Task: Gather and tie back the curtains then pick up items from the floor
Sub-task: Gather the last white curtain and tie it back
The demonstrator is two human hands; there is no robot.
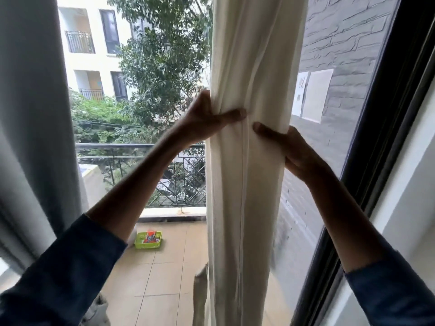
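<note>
Daylight enters through a tall window with a dark window frame (376, 142) at the right. Outside are a balcony railing (141, 147), trees and a pale building. A grey curtain (30, 102) hangs at the far left.

**Position of the work item.** The cream curtain (247, 55) hangs as a narrow vertical column right of centre, already bunched into folds from top to bottom.

**Grip state.** The left hand (204, 118) wraps the column from its left side, with the thumb lying across the front folds. The right hand (294, 149) wraps it from the right side, slightly lower, with its thumb pointing toward the left thumb. The two thumbs are near each other but apart. Both hands are clamped on the fabric; the fingers behind the column are hidden.

**Step in hand.** Judged from this layout, gathering of the cream curtain is nearly complete and tying is not yet done. No tie-back cord or hook is visible.

**Next move.** Tying calls for one hand to keep the bundle compressed while the other locates a tie and passes it round. Releasing both hands is likely to let the folds spread.

**Remaining work.** The grey curtain appears untied. A green basket (147, 240) with something orange in it sits on the tiled floor (164, 278), well apart from the hands. Pale fabric at the bottom edge is too unclear to identify.
</note>
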